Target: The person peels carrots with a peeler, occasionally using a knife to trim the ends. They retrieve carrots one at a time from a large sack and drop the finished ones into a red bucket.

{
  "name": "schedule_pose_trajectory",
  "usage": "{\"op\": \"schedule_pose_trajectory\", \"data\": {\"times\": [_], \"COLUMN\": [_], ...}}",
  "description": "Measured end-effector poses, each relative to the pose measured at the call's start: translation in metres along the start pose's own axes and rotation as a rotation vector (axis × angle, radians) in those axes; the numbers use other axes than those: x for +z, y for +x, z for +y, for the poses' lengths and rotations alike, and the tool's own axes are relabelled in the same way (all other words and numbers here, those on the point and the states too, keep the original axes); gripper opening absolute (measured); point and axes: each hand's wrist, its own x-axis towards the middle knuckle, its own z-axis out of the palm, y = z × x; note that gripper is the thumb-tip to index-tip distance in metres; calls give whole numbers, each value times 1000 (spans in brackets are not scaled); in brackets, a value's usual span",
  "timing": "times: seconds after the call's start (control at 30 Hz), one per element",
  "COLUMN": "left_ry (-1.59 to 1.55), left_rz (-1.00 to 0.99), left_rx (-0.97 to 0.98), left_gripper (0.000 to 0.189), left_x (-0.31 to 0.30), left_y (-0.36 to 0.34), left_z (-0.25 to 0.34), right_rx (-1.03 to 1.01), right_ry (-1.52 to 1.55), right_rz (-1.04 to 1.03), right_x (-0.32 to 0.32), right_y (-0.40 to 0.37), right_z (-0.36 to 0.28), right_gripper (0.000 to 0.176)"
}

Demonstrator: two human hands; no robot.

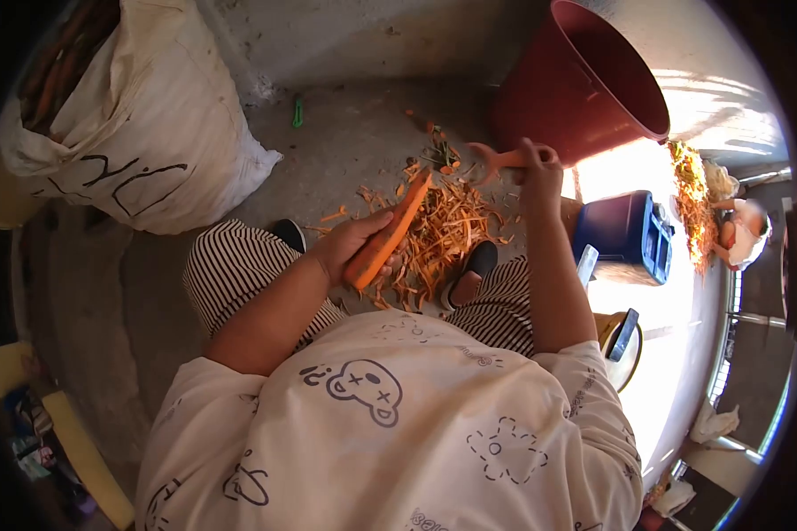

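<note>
My left hand (356,241) is wrapped round a large peeled carrot (397,226), which slants up and to the right above the floor. In my right hand (541,168) is an orange Y-shaped peeler (502,160), held out to the right of the carrot and apart from it. Beneath both hands lies a loose heap of orange carrot peelings (456,217), spread on the floor between my feet. A few cut carrot ends and green tops (443,152) lie at the heap's far side.
A white sack (164,133) of unpeeled carrots stands at the upper left. A red tub (540,97) stands at the upper right, with a blue jerrycan (615,234) below it. A green object (297,112) lies on the floor. Another person (746,234) sits far right near more peelings.
</note>
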Motion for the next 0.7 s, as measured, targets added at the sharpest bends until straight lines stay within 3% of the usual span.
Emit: {"op": "schedule_pose_trajectory", "data": {"times": [0.03,0.1,0.17,0.27,0.37,0.7], "left_ry": [18,99,225,73,-113,85], "left_rz": [6,-16,-74,-18,-199,36], "left_rx": [13,48,88,123,32,44], "left_gripper": [35,36,37,38,34,34], "left_x": [2,11,29,23,-11,6], "left_y": [2,1,-5,4,23,13], "left_z": [0,3,8,0,-10,-10], "right_rx": [33,102,182,226,140,332], "right_ry": [-36,284,250,238,307,402], "right_rz": [-73,-366,-617,-834,-823,-750], "right_x": [13,32,42,49,53,52], "right_y": [-24,-67,-103,-119,-115,-110], "right_z": [-15,-23,-30,-31,-18,-15], "right_gripper": [18,18,16,15,16,19]}}
